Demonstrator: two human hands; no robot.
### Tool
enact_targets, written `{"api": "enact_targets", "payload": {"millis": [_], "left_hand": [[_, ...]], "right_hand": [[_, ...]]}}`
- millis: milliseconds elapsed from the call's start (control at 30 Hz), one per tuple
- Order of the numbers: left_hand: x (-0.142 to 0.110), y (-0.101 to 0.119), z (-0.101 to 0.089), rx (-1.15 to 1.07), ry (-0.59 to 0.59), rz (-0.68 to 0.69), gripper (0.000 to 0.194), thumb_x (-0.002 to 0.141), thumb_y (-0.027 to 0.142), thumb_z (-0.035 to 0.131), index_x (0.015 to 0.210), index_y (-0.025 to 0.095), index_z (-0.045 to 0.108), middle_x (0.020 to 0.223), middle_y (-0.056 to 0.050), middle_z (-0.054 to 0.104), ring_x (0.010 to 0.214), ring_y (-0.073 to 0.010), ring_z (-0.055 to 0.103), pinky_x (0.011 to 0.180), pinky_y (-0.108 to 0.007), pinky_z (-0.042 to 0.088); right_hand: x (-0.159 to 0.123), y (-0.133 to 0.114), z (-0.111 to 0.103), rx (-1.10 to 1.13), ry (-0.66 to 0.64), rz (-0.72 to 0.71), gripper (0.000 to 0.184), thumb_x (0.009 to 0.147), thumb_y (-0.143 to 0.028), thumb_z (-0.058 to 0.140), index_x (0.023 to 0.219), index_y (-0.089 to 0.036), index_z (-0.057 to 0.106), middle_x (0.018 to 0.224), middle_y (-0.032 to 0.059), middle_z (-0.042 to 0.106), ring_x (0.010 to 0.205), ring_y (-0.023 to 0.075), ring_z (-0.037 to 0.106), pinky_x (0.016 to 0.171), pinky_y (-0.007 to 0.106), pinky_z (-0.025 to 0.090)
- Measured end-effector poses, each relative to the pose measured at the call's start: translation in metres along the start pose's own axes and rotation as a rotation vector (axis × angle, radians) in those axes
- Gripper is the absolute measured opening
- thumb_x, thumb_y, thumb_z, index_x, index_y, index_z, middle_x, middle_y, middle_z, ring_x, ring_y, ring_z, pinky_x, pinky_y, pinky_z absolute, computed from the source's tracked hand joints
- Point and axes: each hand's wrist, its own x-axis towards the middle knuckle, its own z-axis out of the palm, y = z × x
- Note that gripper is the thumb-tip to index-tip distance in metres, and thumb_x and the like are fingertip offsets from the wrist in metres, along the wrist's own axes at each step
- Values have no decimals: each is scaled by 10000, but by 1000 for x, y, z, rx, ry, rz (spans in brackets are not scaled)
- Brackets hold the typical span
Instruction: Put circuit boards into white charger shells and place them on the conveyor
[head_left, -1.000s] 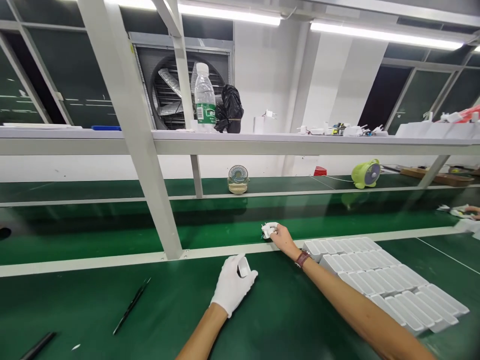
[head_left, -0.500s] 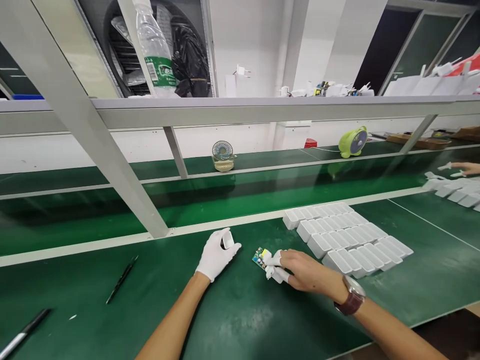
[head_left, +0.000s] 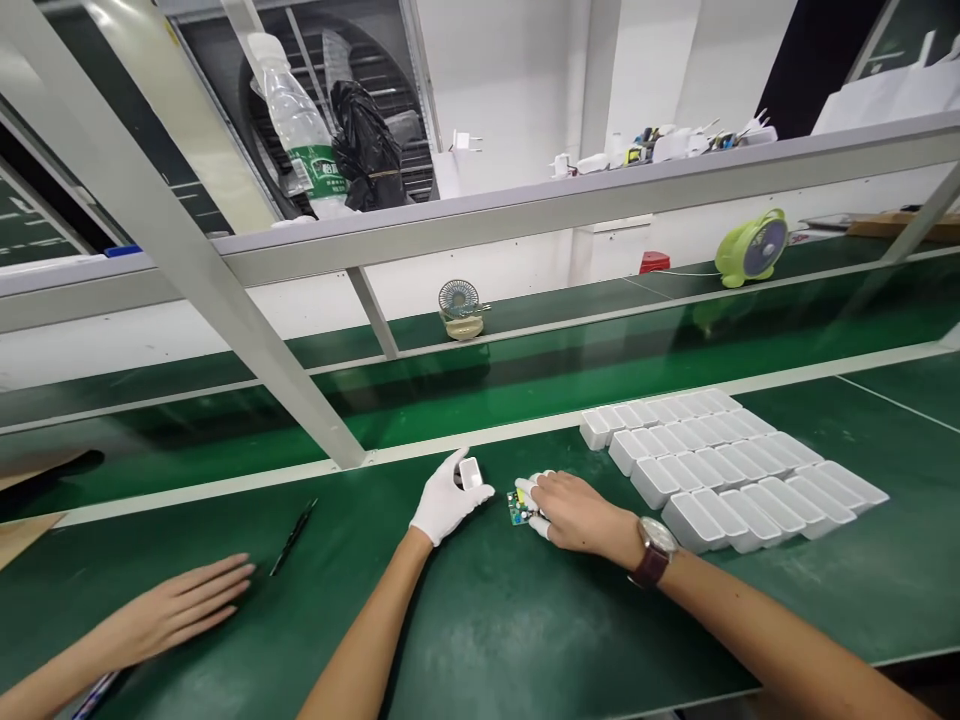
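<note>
My left hand (head_left: 448,502), in a white glove, is closed around a small white plastic case (head_left: 470,473) whose open end faces up toward me. Just to its right, my right hand (head_left: 561,507), with white finger cots on its fingertips, grips a small circuit board (head_left: 517,507) carrying yellow and blue parts. The board is apart from the case, its far end pointing toward my left hand. Rows of white plastic cases (head_left: 720,470) stand on the green bench to the right of my right hand.
Another person's bare hand (head_left: 187,605) lies over the bench at the left, beside a black pen (head_left: 294,537). A slanted metal post (head_left: 277,365) rises behind my left hand. Farther back stand a small fan (head_left: 460,308) and a green fan (head_left: 752,248). A plastic bottle (head_left: 300,125) sits on the upper shelf.
Another person's hand has come in from the left. My right hand has turned, bringing the circuit board round toward the case in my left hand. The view has tilted and shifted.
</note>
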Motion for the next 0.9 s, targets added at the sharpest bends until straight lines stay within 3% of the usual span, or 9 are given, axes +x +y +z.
{"api": "enact_targets", "payload": {"millis": [267,533,633,767,900], "left_hand": [[2,0,5,98,-3,66,883,622,342,872,1406,170,502,1332,-109,628,1191,-280,621,1062,-429,478],[-3,-2,10,215,63,140,780,680,354,825,1380,192,521,1300,-97,630,1224,-282,596,1093,-436,445],[-9,-2,11,279,100,207,779,688,319,812,1394,205,504,1283,-96,618,1221,-286,582,1083,-446,450],[-20,-4,17,258,77,314,825,699,234,793,1441,247,432,1302,-76,602,1209,-248,591,1076,-403,466],[-28,-5,24,223,33,388,855,723,273,804,1466,272,382,1283,-77,611,1187,-244,607,1055,-407,489]], "right_hand": [[-8,22,14,167,78,-26,226,897,-280,612,1085,-156,627,1040,132,677,1001,297,627,914,447,498],[-14,17,5,314,217,-32,350,866,-173,573,1215,-181,601,1111,109,667,1067,273,615,948,430,511],[-12,14,-1,375,325,-61,371,850,-133,578,1208,-226,600,1132,85,653,1052,245,614,916,404,527],[-12,13,0,417,554,-173,492,864,-120,608,1338,-223,526,1234,124,604,1172,264,586,936,433,539],[-13,10,1,407,625,-247,553,868,-99,640,1383,-241,500,1273,133,597,1256,289,559,993,488,533]]}}
